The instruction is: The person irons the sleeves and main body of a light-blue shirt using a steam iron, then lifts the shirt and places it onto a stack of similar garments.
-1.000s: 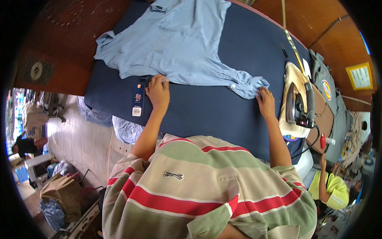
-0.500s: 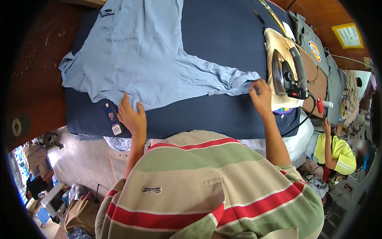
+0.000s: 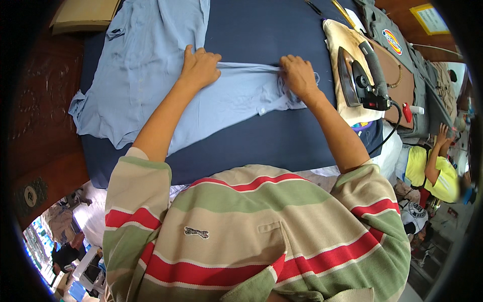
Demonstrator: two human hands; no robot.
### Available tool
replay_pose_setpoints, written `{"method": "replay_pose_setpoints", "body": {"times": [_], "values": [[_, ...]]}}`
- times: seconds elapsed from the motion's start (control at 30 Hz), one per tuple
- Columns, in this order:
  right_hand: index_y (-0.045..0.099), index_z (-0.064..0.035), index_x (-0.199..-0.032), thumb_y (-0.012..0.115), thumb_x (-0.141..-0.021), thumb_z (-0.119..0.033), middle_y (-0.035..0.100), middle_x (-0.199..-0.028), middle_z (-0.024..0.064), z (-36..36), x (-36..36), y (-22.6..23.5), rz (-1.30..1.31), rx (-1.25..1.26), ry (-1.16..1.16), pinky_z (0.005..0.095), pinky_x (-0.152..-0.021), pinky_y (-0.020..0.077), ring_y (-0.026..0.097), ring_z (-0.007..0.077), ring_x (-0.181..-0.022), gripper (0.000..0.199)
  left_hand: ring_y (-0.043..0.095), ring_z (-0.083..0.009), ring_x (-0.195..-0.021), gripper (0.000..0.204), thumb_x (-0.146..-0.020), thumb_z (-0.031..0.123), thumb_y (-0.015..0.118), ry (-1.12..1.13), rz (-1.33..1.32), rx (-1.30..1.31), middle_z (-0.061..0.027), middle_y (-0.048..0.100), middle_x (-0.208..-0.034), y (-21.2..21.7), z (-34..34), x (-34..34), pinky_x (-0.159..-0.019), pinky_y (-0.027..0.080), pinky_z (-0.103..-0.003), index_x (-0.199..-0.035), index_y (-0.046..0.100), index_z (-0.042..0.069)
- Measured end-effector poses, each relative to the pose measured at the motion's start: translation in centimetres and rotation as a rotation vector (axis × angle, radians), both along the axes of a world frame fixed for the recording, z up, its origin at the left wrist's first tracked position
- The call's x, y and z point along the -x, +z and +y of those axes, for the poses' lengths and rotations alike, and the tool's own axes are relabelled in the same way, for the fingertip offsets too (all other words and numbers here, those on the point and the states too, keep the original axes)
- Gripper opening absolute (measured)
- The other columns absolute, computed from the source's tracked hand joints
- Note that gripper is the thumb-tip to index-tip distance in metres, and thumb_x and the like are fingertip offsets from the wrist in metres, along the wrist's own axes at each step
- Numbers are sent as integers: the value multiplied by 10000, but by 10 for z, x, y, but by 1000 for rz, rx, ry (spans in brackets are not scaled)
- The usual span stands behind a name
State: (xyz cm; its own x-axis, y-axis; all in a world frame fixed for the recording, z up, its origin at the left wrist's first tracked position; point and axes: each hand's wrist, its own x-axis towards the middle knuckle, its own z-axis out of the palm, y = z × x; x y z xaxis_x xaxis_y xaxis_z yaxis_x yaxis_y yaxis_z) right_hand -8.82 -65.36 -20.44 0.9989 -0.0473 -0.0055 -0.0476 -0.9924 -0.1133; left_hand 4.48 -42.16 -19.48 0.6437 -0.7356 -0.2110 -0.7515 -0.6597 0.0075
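A light blue shirt (image 3: 146, 75) lies spread over the dark blue padded table, its body toward the left and one sleeve (image 3: 236, 90) reaching right. My left hand (image 3: 200, 69) is closed on the fabric where the sleeve joins the body. Near the cuff end my right hand (image 3: 300, 76) grips the sleeve's upper edge, fingers curled over it. Between my hands that edge is drawn tight and straight. Loose wrinkles gather under my right hand, and part of the cuff is hidden there.
Right of my right hand, an iron (image 3: 359, 80) with a black cord rests on a cream cloth (image 3: 332, 40). Grey garments (image 3: 370, 17) lie beyond it. Cardboard (image 3: 83, 15) sits at the far left by a carved wooden panel (image 3: 45, 100). A person in yellow (image 3: 432, 168) is at the right.
Both my hands have moved away from me, the left one also rightward, and closed on the sleeve. The sleeve's upper edge is now pulled straight. The hanging tag is no longer visible.
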Motion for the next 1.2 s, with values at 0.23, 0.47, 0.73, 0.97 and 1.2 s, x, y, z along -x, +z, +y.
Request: {"method": "replay_pose_setpoints", "body": {"times": [0.23, 0.47, 0.73, 0.97, 1.2], "values": [[562, -128, -1027, 607, -797, -151, 569, -1052, 49, 3, -7, 3, -369, -104, 130, 426, -861, 390, 515, 269, -1010, 235, 530, -201, -1053, 304, -748, 197, 619, 89, -442, 593, -21, 594, -1075, -49, 10, 9, -950, 305, -496, -1042, 603, 119], [614, -100, -935, 673, -748, -207, 557, -1088, 27, -3, 46, -4, -14, -95, 463, 409, -850, 382, 502, 246, -1015, 224, 523, -185, -976, 267, -755, 265, 659, -210, 29, 681, -11, 568, -997, -48, 13, 119, -913, 324, -425, -982, 604, 135], [623, -70, -772, 581, -838, -273, 614, -781, 87, 16, 27, 30, -85, -153, 174, 423, -723, 434, 587, 279, -785, 218, 531, -176, -923, 134, -803, 215, 616, -200, 43, 655, -3, 569, -946, -34, 19, 119, -906, 333, -442, -906, 600, 131], [634, -41, -853, 599, -820, -245, 640, -850, 133, -26, -33, 5, 1, -285, -89, 421, -721, 471, 609, 325, -832, 209, 566, -208, -852, 233, -800, 265, 618, -138, -60, 808, -14, 589, -930, -42, -22, 78, -848, 375, -403, -985, 616, 124], [633, -51, -836, 633, -759, -142, 621, -885, 115, -20, -42, -1, 129, -245, 73, 421, -729, 478, 601, 326, -864, 119, 492, -189, -986, 288, -776, 271, 639, -178, -5, 697, -30, 554, -1091, -51, -71, 124, -881, 338, -396, -1021, 597, 125]]}}
